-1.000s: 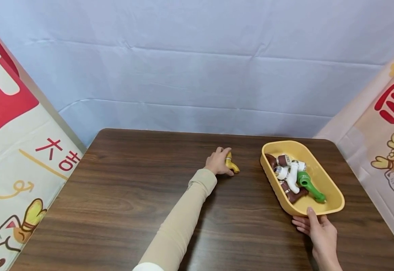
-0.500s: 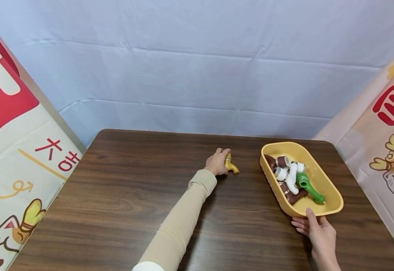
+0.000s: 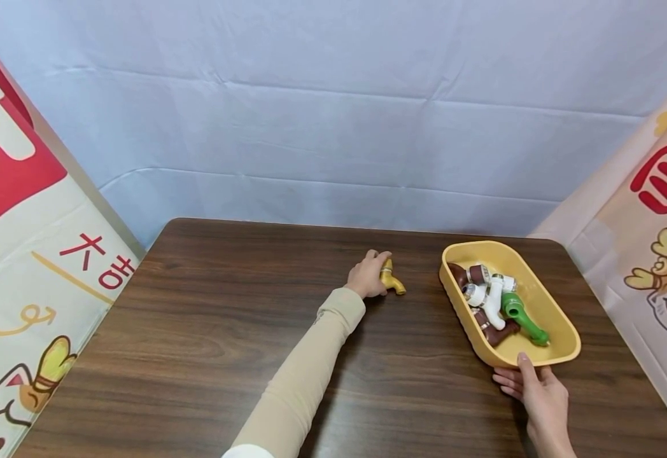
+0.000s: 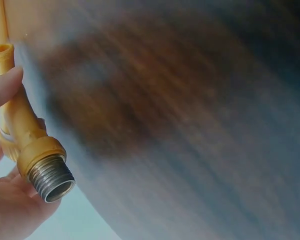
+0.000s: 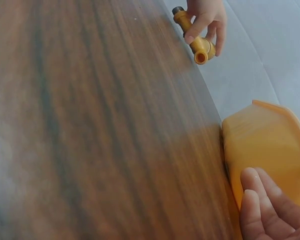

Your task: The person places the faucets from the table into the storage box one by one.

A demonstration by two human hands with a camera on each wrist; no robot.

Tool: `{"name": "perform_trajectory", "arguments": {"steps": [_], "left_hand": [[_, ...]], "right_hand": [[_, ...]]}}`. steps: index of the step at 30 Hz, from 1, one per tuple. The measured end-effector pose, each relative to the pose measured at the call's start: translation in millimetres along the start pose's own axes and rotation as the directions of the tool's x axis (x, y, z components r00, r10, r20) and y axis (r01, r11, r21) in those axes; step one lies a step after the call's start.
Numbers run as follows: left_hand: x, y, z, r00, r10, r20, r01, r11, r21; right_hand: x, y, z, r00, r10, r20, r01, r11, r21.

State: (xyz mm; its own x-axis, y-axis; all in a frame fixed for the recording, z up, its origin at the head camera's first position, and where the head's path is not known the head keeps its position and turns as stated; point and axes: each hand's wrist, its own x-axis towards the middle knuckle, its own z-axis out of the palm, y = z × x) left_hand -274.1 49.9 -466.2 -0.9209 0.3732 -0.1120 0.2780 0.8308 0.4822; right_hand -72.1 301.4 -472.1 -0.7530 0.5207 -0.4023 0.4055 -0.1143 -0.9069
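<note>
A yellow tap [image 3: 391, 282] stands at the middle back of the table, gripped between the thumb and fingers of my left hand [image 3: 365, 275]. Its threaded metal inlet [image 4: 52, 179] and narrow spout [image 4: 3, 51] show in the left wrist view. To the right, my right hand [image 3: 547, 401] holds the near end of a yellow plastic basin [image 3: 564, 323], thumb over the rim and fingers against the outside wall. Inside the basin lie a green tap [image 3: 531, 326], white taps [image 3: 495, 304] and brown taps [image 3: 478, 273], overlapping one another.
The dark wood-grain table [image 3: 224, 318] has rounded back corners. A pale cloth [image 3: 310, 114] hangs behind it. Printed cartoon banners stand on the left [image 3: 18, 286] and right [image 3: 660, 254] sides.
My left thumb and fingers have drawn in around the yellow tap, which stays in place. The right hand keeps its hold on the basin; the head view has shifted slightly.
</note>
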Motion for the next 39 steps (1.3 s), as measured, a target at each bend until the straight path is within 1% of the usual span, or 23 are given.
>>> {"name": "perform_trajectory", "arguments": {"steps": [7, 18, 24, 34, 36, 39], "left_hand": [[-1.3, 2.8, -3.2, 1.000, 0.012, -0.026, -0.012, 1.000, -0.009], [-4.5, 7.6, -8.8, 0.997, 0.058, -0.054, -0.060, 0.998, -0.036], [-4.2, 9.9, -9.3, 0.995, 0.075, -0.068, -0.078, 0.996, -0.040], [-6.3, 20.0, -14.6, 0.991, 0.102, -0.085, -0.106, 0.993, -0.042], [-6.6, 22.5, -15.5, 0.990, 0.111, -0.086, -0.115, 0.993, -0.040], [-6.5, 26.0, -15.7, 0.989, 0.123, -0.083, -0.126, 0.991, -0.035]], "right_hand": [[0.4, 0, 0, 1.000, -0.003, 0.004, 0.003, 1.000, 0.018], [0.1, 0, 0, 1.000, -0.010, 0.004, 0.010, 1.000, 0.009], [0.3, 1, 0, 1.000, -0.013, 0.009, 0.013, 1.000, 0.017], [-1.4, -1, 0, 1.000, -0.004, 0.003, 0.004, 1.000, 0.018], [-1.9, -1, 0, 1.000, -0.017, 0.007, 0.017, 1.000, 0.017], [-1.3, 2, -1, 0.998, -0.061, 0.021, 0.060, 0.998, 0.015]]}}
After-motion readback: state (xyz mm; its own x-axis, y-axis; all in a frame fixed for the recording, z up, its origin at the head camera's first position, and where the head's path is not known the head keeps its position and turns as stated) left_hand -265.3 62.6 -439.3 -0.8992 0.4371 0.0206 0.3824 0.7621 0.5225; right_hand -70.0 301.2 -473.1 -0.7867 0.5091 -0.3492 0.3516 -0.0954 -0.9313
